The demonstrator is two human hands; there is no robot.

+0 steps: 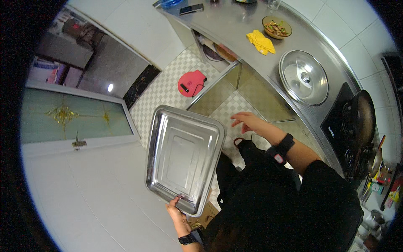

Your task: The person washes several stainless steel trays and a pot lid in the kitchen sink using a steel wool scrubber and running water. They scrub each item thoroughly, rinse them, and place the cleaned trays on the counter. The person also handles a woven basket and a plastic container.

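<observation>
My left hand (175, 209) grips the near corner area of a rectangular stainless steel tray (184, 157), thumb over the rim. The tray is tilted, its bare inside facing up towards me. To its right, my right hand (247, 122) hangs in the air with fingers apart and holds nothing. It is nearest to the glossy, yellowish cabinet doors (261, 85) below the counter. One door stands swung out, and the compartment (217, 48) beside it shows round items inside. Black bands circle both wrists.
A steel counter (226, 23) carries a yellow cloth (261, 42), a glass bowl of food (276, 27), a domed lid (303, 77), a phone (191, 9) and a black wok (362, 116). On the checkered floor lies a pink round appliance (191, 84). A frosted glass door (78, 116) stands left.
</observation>
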